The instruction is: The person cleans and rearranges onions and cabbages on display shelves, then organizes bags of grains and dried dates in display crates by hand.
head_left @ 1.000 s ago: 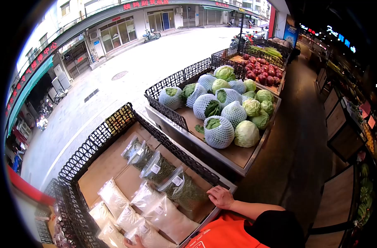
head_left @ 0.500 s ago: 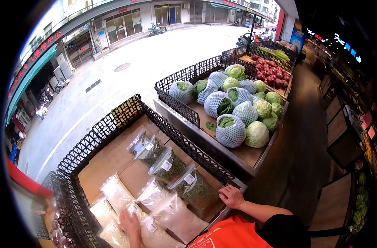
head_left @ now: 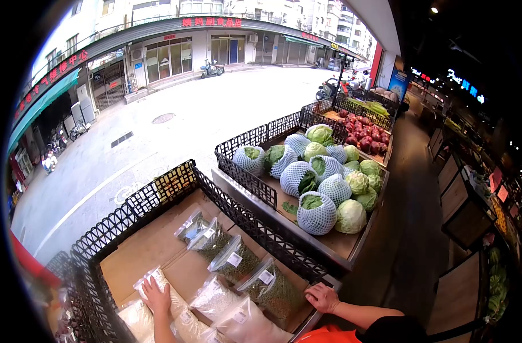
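My left hand [head_left: 157,295] lies with spread fingers on the upper part of a clear bag of pale grain [head_left: 170,290] at the left of the bin. Other pale bags, one of them a large white bag [head_left: 250,323], lie beside and below it. Several bags of green beans [head_left: 277,288] form a slanting row to their right. My right hand [head_left: 322,298] rests on the bin's right front corner, beside the nearest green bag, its fingers loosely bent over the edge and holding no item. Cardboard [head_left: 141,257] lines the bin.
Black lattice fencing [head_left: 109,226] borders the bin. Beyond it stands a bin of cabbages [head_left: 351,217], some in foam nets, then red onions [head_left: 365,134]. A dark aisle [head_left: 407,228] runs along the right, with shelving past it. The street lies to the left.
My left hand has moved up and left across the pale bags onto the upper left one. My right hand has stayed at the bin's corner. The camera view has tilted up.
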Tool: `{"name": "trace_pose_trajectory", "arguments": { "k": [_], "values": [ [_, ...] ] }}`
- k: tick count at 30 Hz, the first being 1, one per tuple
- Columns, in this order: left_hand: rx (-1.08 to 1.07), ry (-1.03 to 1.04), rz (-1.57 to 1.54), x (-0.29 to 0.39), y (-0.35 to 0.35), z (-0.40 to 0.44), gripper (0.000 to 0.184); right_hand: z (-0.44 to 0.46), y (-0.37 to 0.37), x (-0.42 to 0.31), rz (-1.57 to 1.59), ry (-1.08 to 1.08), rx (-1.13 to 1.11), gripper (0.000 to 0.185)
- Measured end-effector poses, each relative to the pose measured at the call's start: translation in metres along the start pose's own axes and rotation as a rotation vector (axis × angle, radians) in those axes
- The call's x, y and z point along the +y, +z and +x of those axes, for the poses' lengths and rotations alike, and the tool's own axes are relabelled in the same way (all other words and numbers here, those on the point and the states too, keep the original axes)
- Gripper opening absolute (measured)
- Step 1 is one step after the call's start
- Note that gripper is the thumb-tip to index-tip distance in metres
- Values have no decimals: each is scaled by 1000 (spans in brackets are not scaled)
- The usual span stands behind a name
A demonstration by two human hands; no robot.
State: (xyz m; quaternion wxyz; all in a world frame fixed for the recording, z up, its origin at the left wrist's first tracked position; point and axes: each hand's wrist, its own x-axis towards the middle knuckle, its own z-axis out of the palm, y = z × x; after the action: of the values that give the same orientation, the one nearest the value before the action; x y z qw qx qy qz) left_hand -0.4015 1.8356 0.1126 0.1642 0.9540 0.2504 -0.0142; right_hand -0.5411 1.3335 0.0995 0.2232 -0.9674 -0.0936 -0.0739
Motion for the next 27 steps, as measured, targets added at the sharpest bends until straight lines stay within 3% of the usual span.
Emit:
{"name": "trace_pose_trajectory", "arguments": {
  "k": [9, 15, 18, 27],
  "values": [
    [-13, -89, 38, 17, -7, 30, 73, 0, 0, 0, 29, -13, 27, 19],
    [108, -46, 56, 19, 3, 16, 65, 0, -1, 0, 38, -32, 40, 19],
    [283, 10, 73, 13, 21, 14, 58, 0, -1, -1, 60, -32, 57, 19],
    [154, -8, -12, 10, 19, 13, 70, -1, -1, 0, 60, -25, 66, 19]
  ]
}}
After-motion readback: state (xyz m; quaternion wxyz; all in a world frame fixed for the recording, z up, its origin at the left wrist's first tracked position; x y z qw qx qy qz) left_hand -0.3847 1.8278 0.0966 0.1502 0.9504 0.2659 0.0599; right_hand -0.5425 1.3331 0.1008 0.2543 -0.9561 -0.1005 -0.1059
